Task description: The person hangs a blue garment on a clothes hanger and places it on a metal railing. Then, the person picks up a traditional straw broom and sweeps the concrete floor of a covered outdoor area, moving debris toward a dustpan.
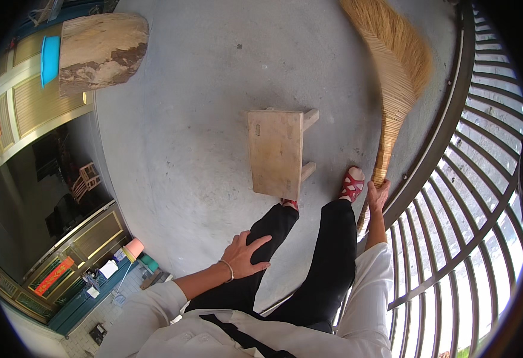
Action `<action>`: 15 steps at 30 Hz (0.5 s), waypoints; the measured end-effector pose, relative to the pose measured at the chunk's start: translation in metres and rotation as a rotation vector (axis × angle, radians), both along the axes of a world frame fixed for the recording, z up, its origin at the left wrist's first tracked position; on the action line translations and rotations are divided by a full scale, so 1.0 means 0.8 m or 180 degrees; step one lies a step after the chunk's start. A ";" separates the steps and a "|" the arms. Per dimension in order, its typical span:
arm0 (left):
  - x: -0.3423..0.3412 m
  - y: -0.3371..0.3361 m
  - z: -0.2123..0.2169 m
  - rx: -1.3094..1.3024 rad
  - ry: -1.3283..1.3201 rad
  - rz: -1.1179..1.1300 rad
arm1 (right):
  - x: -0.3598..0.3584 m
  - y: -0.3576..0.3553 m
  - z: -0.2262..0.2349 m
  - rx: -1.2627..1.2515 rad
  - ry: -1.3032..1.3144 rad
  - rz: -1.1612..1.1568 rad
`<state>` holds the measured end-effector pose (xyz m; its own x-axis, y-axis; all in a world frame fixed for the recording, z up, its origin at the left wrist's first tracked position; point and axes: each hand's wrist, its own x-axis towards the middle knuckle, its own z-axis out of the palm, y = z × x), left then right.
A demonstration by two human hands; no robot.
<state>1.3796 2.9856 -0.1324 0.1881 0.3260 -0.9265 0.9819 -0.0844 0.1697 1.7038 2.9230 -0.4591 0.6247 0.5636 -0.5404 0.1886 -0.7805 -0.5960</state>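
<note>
My right hand (378,196) is wrapped round the handle of a straw broom (387,128), low on its bound part. The broom's bristles spread out at the far right, over the grey floor. On my left leg, over the black trousers, my left hand (244,255) lies flat with its fingers apart and holds nothing. A small wooden stool (276,152) stands in front of my feet, its plank top toward me and two legs showing on its right side.
A curved metal railing (452,238) runs along the right. At the far left are a thick wooden block (103,51) and a blue basin (50,59). A doorway with a small wooden chair (86,180) lies left, and a pink lampshade-like thing (134,248) below it.
</note>
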 end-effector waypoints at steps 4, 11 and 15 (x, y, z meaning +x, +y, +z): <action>-0.111 0.044 -0.191 0.0264 0.0520 0.2524 | -0.008 0.021 0.083 -0.0078 -0.0023 0.0050; -0.083 0.134 -0.307 0.0056 -0.0907 0.3659 | 0.000 0.049 0.170 -0.0379 0.0023 0.0030; -0.024 0.150 -0.255 0.0129 -0.0852 0.3539 | -0.012 0.026 0.209 -0.0236 0.0022 -0.0001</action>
